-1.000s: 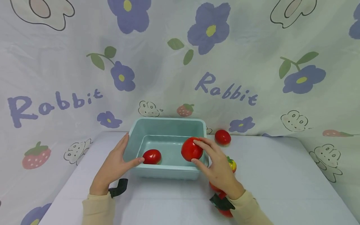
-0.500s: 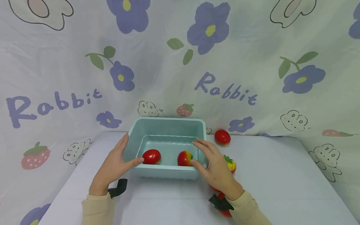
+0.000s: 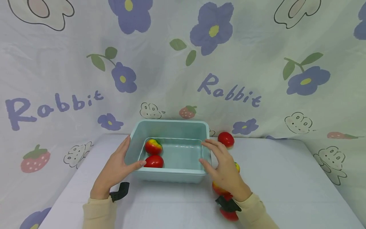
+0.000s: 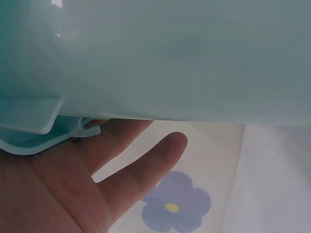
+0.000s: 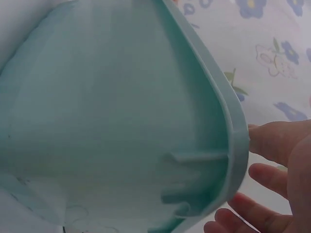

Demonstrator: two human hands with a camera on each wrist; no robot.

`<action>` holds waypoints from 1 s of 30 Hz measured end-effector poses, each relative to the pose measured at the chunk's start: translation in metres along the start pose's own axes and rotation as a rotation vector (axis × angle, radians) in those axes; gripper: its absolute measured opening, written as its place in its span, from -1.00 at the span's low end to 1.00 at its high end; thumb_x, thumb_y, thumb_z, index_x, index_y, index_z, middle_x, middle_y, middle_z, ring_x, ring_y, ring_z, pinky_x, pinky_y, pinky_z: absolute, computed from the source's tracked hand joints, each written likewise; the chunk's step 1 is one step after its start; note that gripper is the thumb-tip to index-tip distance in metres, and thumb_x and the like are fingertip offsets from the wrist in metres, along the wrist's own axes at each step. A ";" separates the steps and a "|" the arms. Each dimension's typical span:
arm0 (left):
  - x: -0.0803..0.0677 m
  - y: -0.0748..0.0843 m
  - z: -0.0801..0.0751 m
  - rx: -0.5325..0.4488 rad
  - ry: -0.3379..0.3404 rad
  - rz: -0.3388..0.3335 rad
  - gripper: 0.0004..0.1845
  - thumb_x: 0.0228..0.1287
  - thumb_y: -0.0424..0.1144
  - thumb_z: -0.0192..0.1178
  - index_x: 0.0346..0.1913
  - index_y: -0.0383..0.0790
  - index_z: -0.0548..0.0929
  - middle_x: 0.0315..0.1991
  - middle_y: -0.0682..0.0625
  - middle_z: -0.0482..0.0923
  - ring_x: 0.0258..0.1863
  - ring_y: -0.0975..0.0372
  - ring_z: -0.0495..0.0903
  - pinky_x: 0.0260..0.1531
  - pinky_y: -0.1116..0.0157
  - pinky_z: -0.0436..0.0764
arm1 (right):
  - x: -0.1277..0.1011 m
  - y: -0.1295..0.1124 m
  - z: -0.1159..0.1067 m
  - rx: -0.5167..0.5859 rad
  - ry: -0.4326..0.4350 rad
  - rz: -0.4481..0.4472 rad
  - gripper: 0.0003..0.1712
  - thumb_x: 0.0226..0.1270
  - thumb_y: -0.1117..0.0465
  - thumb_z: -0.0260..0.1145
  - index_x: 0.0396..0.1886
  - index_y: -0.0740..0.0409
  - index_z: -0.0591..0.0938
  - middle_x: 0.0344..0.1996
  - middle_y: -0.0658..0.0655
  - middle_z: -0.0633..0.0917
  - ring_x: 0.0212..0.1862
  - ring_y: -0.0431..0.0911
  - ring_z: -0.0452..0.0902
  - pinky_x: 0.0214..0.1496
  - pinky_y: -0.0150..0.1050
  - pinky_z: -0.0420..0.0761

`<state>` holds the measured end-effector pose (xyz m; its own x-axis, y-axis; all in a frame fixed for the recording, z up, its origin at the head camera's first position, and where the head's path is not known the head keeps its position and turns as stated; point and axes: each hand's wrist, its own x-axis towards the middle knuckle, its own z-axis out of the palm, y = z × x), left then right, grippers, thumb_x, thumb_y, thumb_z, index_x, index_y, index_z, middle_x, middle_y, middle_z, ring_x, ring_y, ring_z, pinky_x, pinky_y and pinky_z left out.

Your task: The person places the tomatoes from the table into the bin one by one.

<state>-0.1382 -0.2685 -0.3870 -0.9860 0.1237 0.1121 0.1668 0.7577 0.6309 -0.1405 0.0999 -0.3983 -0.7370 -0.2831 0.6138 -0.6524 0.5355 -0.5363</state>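
A pale blue-green plastic bin [image 3: 171, 176] stands on the table in the head view. My left hand [image 3: 114, 170] holds its left front corner, thumb over the rim and fingers along the outer left wall; the left wrist view shows these fingers [image 4: 141, 174] below the rim. Inside, on the left, a red-and-yellow fruit with a green top [image 3: 153, 147] lies behind a glossy red fruit [image 3: 154, 161]. My right hand [image 3: 224, 170] hovers at the bin's right rim, fingers spread and holding nothing. In the right wrist view its fingertips [image 5: 265, 138] are beside the rim.
Right of the bin, a red fruit [image 3: 226, 140] lies at the back of the table. Nearer, partly behind my right hand and wrist strap, are a yellowish fruit [image 3: 237, 167], a red-yellow one [image 3: 219, 189] and a red one [image 3: 229, 214]. A printed cloth hangs behind.
My right hand let the round red fruit go into the bin; it rolled left, against the other fruit. The right hand drew back slightly right. The left hand stayed on the bin.
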 end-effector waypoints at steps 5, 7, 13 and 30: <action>0.000 0.000 0.000 0.007 -0.005 -0.007 0.20 0.20 0.20 0.36 0.61 -0.32 -0.15 0.61 -0.26 -0.16 0.53 -0.25 -0.05 0.31 -0.40 0.13 | 0.002 0.007 -0.010 0.030 0.023 0.022 -0.34 0.21 0.25 0.52 0.31 0.10 0.54 0.29 0.09 0.52 0.24 0.01 0.49 0.00 -0.13 0.72; -0.001 0.000 -0.001 0.008 -0.006 -0.010 0.21 0.20 0.20 0.36 0.61 -0.31 -0.16 0.61 -0.27 -0.17 0.54 -0.25 -0.06 0.31 -0.40 0.12 | 0.002 0.011 -0.014 0.042 0.038 0.038 -0.35 0.22 0.27 0.51 0.32 0.11 0.54 0.28 0.08 0.53 0.21 -0.01 0.52 0.00 -0.15 0.72; -0.001 0.001 -0.001 0.011 -0.006 -0.016 0.21 0.20 0.21 0.35 0.61 -0.30 -0.16 0.61 -0.26 -0.17 0.54 -0.24 -0.06 0.31 -0.40 0.13 | 0.002 0.022 -0.029 0.014 0.085 0.097 -0.38 0.23 0.28 0.49 0.31 0.12 0.55 0.26 0.06 0.56 0.24 -0.03 0.51 0.21 0.02 0.59; 0.000 0.002 0.000 0.025 0.001 -0.008 0.21 0.20 0.22 0.34 0.61 -0.28 -0.17 0.62 -0.24 -0.17 0.55 -0.21 -0.08 0.30 -0.40 0.14 | -0.001 0.060 -0.051 0.052 0.045 0.236 -0.41 0.33 0.25 0.42 0.32 0.24 0.50 0.25 0.21 0.57 0.26 0.12 0.50 0.12 0.10 0.62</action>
<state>-0.1376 -0.2671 -0.3851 -0.9873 0.1168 0.1078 0.1585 0.7744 0.6125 -0.1696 0.1724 -0.4016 -0.8620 -0.1185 0.4929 -0.4724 0.5405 -0.6962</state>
